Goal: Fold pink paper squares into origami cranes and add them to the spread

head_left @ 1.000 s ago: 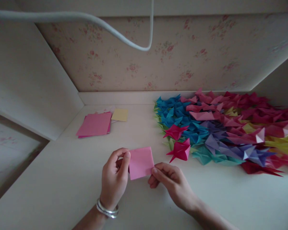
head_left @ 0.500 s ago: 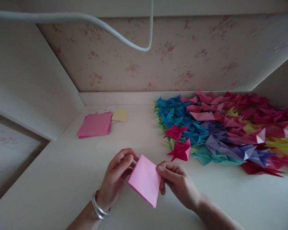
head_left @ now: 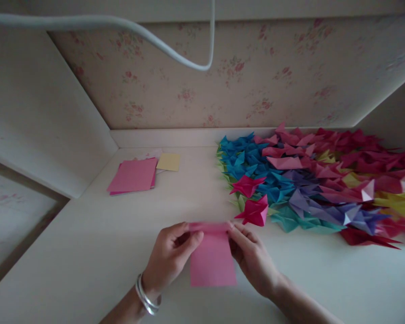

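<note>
A pink sheet of paper (head_left: 213,263) is stretched between my two hands above the white desk. Its far edge is turned over and slightly blurred, while the rest hangs toward me as a flat rectangle. My left hand (head_left: 171,252), with silver bangles at the wrist, pinches the upper left corner between thumb and fingers. At the upper right corner my right hand (head_left: 253,254) grips the paper the same way. Just beyond my right hand lie two magenta folded paper pieces (head_left: 255,210).
A large pile of folded paper pieces (head_left: 300,198) in blue, pink, purple, teal and yellow covers the desk's right side. At the back left rest a stack of pink paper squares (head_left: 133,175) and a small yellow square (head_left: 168,162). A white cable (head_left: 175,56) hangs above.
The pink paper, earlier a smaller folded square tilted in my right hand, is now opened out and squared up. My left hand has taken hold of its left corner.
</note>
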The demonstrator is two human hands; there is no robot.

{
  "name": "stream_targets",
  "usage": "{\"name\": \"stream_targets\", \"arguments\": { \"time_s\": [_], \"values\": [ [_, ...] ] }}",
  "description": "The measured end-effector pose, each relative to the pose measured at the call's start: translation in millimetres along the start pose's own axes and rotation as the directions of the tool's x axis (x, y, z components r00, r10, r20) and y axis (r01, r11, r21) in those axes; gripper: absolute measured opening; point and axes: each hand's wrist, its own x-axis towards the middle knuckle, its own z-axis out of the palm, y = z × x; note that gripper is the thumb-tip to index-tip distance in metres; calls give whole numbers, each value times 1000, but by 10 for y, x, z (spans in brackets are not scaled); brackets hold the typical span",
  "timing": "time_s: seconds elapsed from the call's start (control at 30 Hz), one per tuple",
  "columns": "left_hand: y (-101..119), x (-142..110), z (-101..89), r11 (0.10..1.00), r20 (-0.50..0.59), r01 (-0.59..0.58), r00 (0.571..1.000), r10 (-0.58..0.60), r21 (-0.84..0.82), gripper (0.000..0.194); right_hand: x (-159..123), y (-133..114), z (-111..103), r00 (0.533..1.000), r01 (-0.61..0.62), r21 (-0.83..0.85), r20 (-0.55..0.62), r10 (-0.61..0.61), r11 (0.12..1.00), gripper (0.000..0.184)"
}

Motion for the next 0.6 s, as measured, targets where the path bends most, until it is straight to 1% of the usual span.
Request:
{"name": "stream_targets", "arguments": {
  "time_s": [0.03,0.07,0.1,0.13,0.17,0.2,0.23,0.27,0.3,0.33,0.37,0.43,0.47,0.53,0.6],
  "values": [
    [-8,5,4,999,-37,-3,999,5,55,22,-14,4,-12,995,82,-86,-41,-86,993,30],
    [-19,9,8,997,-73,0,997,6,82,26,-33,9,-28,981,171,-189,-60,-186,967,25],
    [-31,13,13,997,-111,0,994,9,83,25,-58,16,-47,956,264,-302,-44,-290,916,21],
    [-43,17,18,998,-147,-8,989,18,62,20,-84,25,-65,921,356,-412,5,-389,839,21],
    [-56,20,24,999,-182,-21,983,26,29,16,-109,36,-82,872,457,-507,90,-482,731,26],
    [-69,20,31,999,-218,-36,975,33,-8,18,-131,50,-95,812,548,-581,197,-550,602,35],
    [-81,19,38,998,-255,-55,966,43,-37,22,-147,65,-102,746,625,-626,304,-593,465,45],
    [-93,17,44,996,-294,-78,954,59,-52,25,-157,83,-105,685,680,-652,400,-608,337,53],
    [-105,13,48,994,-327,-102,942,81,-48,26,-159,101,-103,644,706,-669,469,-605,233,59],
    [-115,9,49,992,-345,-125,932,109,-24,26,-156,118,-98,621,711,-685,509,-596,156,60],
    [-123,6,48,990,-349,-141,927,136,12,24,-148,133,-92,614,702,-705,526,-588,102,57],
    [-129,5,41,988,-323,-141,934,156,68,17,-125,149,-84,613,672,-739,520,-594,47,42],
    [-127,7,35,990,-301,-123,943,138,70,16,-112,148,-83,610,661,-749,504,-612,41,35],
    [-113,15,26,998,-259,-65,964,65,9,21,-85,130,-88,601,650,-757,457,-656,68,27],
    [-95,21,22,997,-218,-14,976,-3,-73,27,-62,99,-96,617,630,-763,381,-689,143,21]
  ]
}}
